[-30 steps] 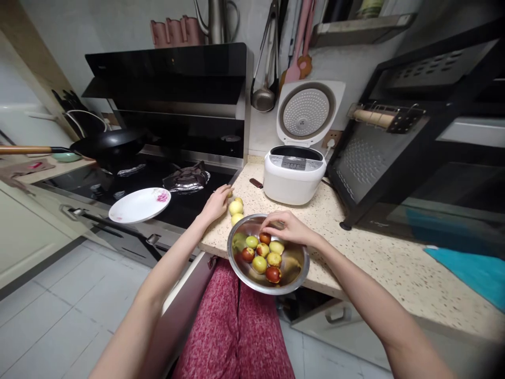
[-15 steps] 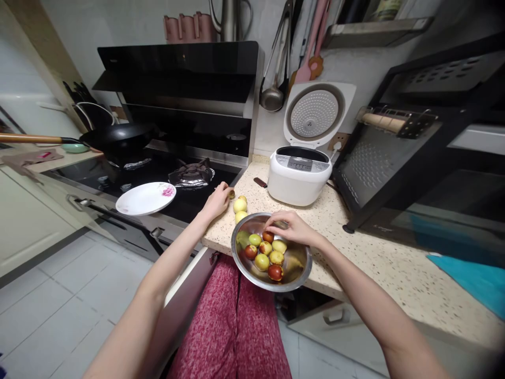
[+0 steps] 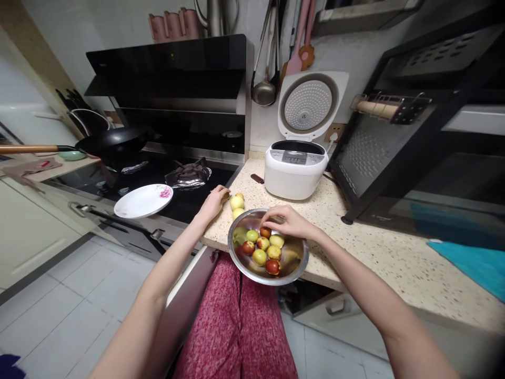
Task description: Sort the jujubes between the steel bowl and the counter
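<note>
A steel bowl with several green, yellow and red-brown jujubes sits at the counter's front edge, overhanging it. My right hand reaches over the bowl's far rim, its fingertips closed on a red-brown jujube inside. My left hand is on the counter left of the bowl. Its fingers are curled round a small jujube, which they mostly hide. Just right of these fingers, a few pale yellow jujubes lie in a row up to the bowl's rim.
A white rice cooker stands behind the bowl, lid raised. To the left, a white floral plate lies at the stove's front edge, with a black wok beyond. A black oven and blue cloth are on the right. Below is an open drawer.
The view has shifted slightly. My left fingers now cover most of the small jujube that showed at their tips before. My right hand stays in the bowl at the same red-brown jujube.
</note>
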### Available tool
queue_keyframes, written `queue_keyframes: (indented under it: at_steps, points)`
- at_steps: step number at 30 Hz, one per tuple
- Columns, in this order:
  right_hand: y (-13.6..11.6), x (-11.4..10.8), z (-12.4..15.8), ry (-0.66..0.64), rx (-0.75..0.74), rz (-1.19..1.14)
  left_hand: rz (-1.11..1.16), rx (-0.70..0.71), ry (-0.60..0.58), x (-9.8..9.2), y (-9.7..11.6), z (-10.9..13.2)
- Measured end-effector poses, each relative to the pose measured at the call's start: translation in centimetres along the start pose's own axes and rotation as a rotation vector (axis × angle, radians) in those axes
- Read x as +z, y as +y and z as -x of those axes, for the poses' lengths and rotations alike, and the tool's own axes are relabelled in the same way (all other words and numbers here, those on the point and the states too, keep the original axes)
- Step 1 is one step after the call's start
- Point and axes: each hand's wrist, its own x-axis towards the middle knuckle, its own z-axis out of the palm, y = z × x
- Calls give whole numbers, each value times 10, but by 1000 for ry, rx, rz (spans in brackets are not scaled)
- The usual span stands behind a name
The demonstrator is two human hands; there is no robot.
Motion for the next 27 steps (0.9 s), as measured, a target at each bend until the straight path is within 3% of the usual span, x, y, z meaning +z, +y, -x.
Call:
queue_keyframes:
  at_steps: [5, 10, 17, 27]
  points:
    - [2, 0, 0, -6, -13, -7, 180, -18, 89, -7, 13, 4]
    - [2, 0, -1, -14, -60, -2, 446, 45, 201, -12, 51, 15]
    - [2, 0, -1, 11, -116, 2, 567, 212, -18, -22, 102, 40]
    - [6, 1, 0, 4, -165, 30, 391, 276, -155, -40, 122, 56]
